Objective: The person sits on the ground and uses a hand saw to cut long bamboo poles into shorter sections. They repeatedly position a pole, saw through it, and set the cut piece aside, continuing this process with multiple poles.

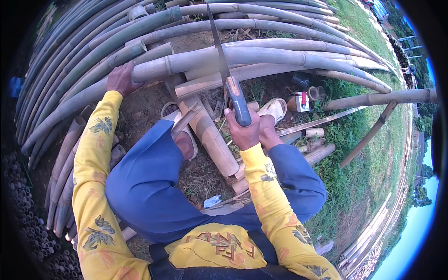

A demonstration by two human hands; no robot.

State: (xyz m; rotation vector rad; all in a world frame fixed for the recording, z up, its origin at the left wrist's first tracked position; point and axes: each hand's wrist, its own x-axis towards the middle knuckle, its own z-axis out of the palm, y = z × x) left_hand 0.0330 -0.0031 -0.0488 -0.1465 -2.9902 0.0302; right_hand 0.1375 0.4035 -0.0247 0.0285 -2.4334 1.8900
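A long, thick bamboo pole (266, 55) lies crosswise in front of me. My left hand (123, 80) is wrapped over this pole on its left part. In my right hand (244, 129) is the handle of a handsaw (217, 42), held between my knees. The saw's blade points away from me and crosses the pole near its middle; whether the teeth have cut into it I cannot tell. Beneath the pole, a shorter bamboo length (211, 135) runs toward me between my feet.
Many bamboo poles (116, 37) are stacked at the far left and beyond. Cut bamboo pieces (319, 153) lie by my right leg, near a red and white packet (303, 101). A propped pole (382, 99) stands over grass at right. Small cut tubes (30, 210) fill the lower left.
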